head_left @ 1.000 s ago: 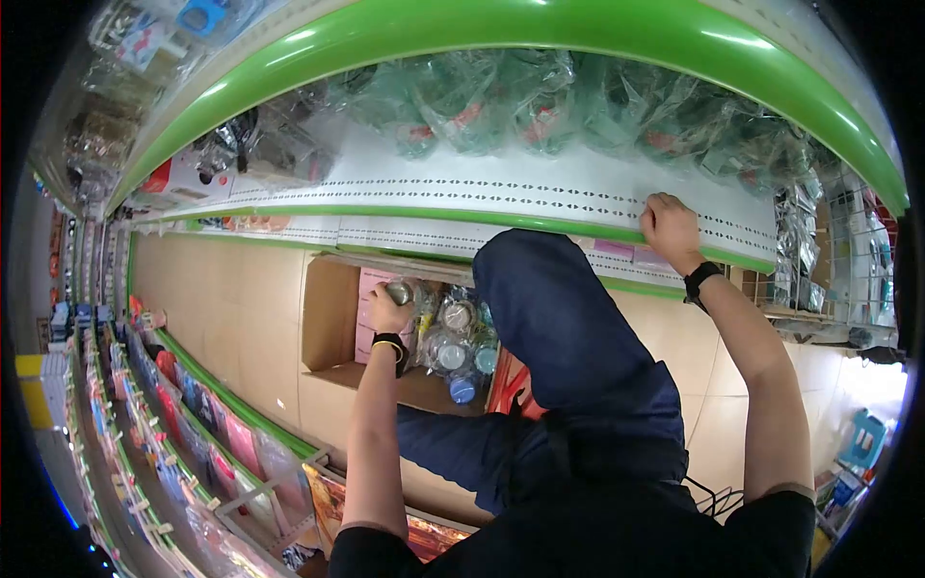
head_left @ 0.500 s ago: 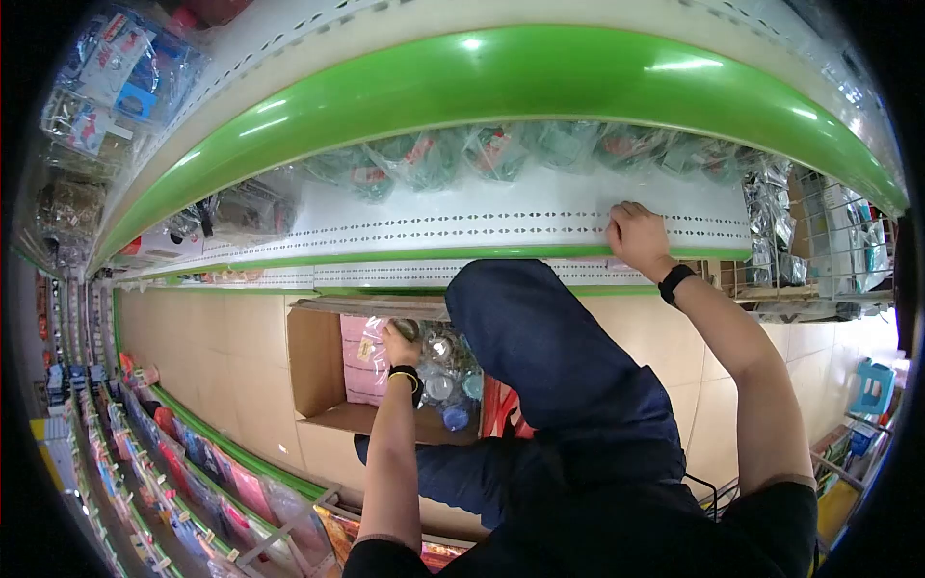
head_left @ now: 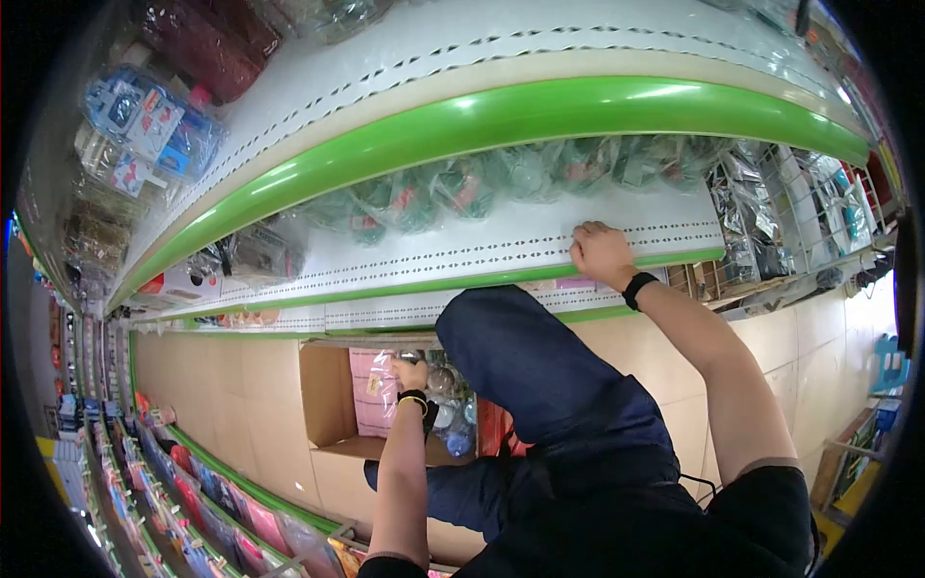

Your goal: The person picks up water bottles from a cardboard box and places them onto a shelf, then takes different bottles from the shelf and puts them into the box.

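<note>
Shop aisle: right hand (head_left: 602, 252) clamped over the shelf edge (head_left: 462, 281), left hand (head_left: 409, 374) closed on a small jar (head_left: 415, 356) inside cardboard box (head_left: 328, 395).

Bright, even store light from overhead. Long glare streaks on the green shelf lip (head_left: 540, 111) at 12 o'clock, sparkle on the plastic bags (head_left: 462, 188) below it. White shelf (head_left: 462, 252) close to washed out. Cardboard box (head_left: 328, 395) interior shaded, left hand (head_left: 409, 374) dimmer there; right hand (head_left: 602, 252) crisp. Heavy fisheye bend, black vignette all round, rim detail soft at 8 o'clock
</note>
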The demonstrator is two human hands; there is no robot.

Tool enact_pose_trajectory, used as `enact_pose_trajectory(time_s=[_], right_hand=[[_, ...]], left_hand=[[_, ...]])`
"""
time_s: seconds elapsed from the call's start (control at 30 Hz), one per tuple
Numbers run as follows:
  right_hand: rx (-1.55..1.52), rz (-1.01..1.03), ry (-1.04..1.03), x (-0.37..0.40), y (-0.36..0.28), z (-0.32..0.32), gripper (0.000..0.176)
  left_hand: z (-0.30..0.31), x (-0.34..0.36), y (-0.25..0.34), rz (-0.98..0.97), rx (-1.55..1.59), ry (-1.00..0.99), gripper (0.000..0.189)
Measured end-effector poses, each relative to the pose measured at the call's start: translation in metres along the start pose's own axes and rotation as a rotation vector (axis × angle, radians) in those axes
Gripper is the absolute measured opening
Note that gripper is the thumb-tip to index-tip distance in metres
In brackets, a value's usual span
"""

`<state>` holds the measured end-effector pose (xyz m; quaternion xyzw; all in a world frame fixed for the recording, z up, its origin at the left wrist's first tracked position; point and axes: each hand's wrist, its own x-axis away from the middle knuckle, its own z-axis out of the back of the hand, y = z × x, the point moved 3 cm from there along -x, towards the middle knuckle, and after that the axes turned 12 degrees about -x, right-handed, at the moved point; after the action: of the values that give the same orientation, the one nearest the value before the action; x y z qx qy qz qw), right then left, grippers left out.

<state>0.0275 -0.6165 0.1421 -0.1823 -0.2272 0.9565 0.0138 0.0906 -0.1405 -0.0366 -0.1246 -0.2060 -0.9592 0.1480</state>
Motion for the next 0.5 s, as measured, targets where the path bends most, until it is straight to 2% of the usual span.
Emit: enact_pose_trajectory(time_s=[0.1,0.13,0.33,0.4,0.43,0.5], right_hand=[[0.002,-0.009,0.004,0.002,0.001,-0.002,0.016],[0.015,-0.003,0.036,0.002,0.001,-0.001,0.016],[-0.014,0.006,0.054,0.004,0.000,-0.001,0.017],[-0.006,-0.006,0.061,0.005,-0.001,0.000,0.017],[-0.007,0.013,0.075,0.005,-0.001,0.001,0.017],[-0.004,-0.006,0.053,0.005,-0.001,0.000,0.019]], left_hand=[[0.005,0.008,0.008,0.048,-0.057,-0.037,0.090],[0.001,0.002,-0.003,-0.055,-0.160,0.002,0.092],[0.022,0.006,0.000,-0.101,0.033,-0.215,0.103],[0.019,-0.001,-0.008,-0.123,0.029,-0.175,0.104],[0.032,0.011,0.003,-0.125,0.086,-0.238,0.106],[0.065,0.035,0.031,-0.086,0.027,-0.219,0.106]])
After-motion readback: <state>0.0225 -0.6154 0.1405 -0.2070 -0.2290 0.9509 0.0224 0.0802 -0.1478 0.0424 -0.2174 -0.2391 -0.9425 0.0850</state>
